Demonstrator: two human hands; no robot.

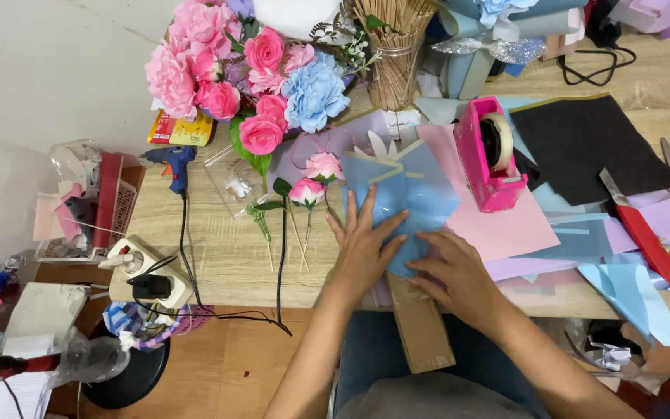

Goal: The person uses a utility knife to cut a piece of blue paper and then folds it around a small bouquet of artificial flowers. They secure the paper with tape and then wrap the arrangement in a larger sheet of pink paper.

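The person is leaning over a wooden table (219,256), pressing both hands onto a folded piece of blue paper (405,198) lying near the table's front edge. The left hand (362,248) is lying flat on the paper's lower left part, fingers spread and released, pointing toward twelve o'clock. The right hand (459,271) is sitting at about four o'clock from the left one, its fingers bent and pinching the paper's lower edge against the table. A strip of brown cardboard (422,326) is poking out from under the hands toward six o'clock, hanging over the table edge.

At one o'clock from the hands a pink tape dispenser (488,155) is standing on a pink sheet (505,225), with a black sheet (591,143) just beyond it at two o'clock. At three o'clock a red-handled cutter (645,237) is lying across pale purple and blue sheets. At eleven o'clock two small pink rosebuds (313,180) on stems are resting just beside the blue paper, and farther out a bouquet of pink and blue flowers (250,77) is lying at the table's back. A jar of wooden sticks (394,54) is standing at twelve o'clock. Out at nine o'clock a blue glue gun (174,163) is lying near the table's left end, its black cord trailing down to a white power strip (145,268).
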